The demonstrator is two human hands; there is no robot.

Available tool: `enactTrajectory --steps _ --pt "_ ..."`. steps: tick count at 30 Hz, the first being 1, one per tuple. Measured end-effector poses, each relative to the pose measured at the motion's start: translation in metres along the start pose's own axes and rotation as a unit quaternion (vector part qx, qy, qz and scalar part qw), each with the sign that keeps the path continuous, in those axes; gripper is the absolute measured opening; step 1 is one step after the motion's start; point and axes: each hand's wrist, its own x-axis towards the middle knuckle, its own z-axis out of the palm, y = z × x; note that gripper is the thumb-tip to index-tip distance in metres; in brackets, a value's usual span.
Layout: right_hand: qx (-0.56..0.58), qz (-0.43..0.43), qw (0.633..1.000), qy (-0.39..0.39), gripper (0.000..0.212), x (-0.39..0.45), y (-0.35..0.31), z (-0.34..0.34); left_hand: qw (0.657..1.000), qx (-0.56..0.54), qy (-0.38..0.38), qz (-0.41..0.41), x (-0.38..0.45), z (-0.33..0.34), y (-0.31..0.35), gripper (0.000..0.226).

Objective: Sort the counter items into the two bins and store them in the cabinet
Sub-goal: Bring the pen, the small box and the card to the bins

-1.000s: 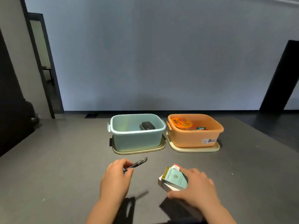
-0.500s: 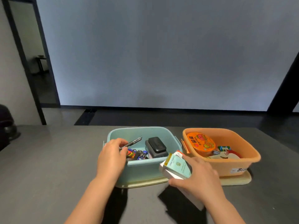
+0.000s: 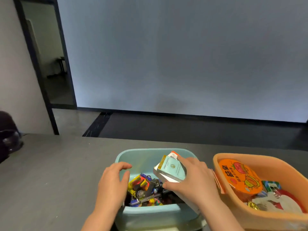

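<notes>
The right hand point(image 3: 191, 179) grips small boxes point(image 3: 171, 169) over the teal bin point(image 3: 150, 212); their print is too blurred to read. The left hand point(image 3: 113, 184) hovers, fingers relaxed and empty. The orange bin point(image 3: 266, 217) holds a cup with Chinese lettering point(image 3: 240, 175).

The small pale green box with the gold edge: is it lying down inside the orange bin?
No, the right hand holds the small pale green box above the light blue plastic bin, not the orange plastic bin.

I read only big Chinese characters on the orange lid point(image 3: 238, 176); print on the pale box point(image 3: 172, 169) is too small.
</notes>
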Motion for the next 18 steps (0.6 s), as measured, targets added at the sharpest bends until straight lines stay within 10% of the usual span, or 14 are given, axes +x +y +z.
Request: enactTrajectory --steps 13,18 --pt "-0.033 -0.09 0.981 -0.168 0.092 0.046 -0.058 0.1 0.997 -0.01 0.075 -0.001 -0.017 -0.007 -0.03 0.028" --pt "-0.014 -0.088 0.992 -0.092 0.081 0.04 -0.049 0.088 0.997 -0.001 0.072 -0.002 -0.021 -0.002 -0.027 0.028"
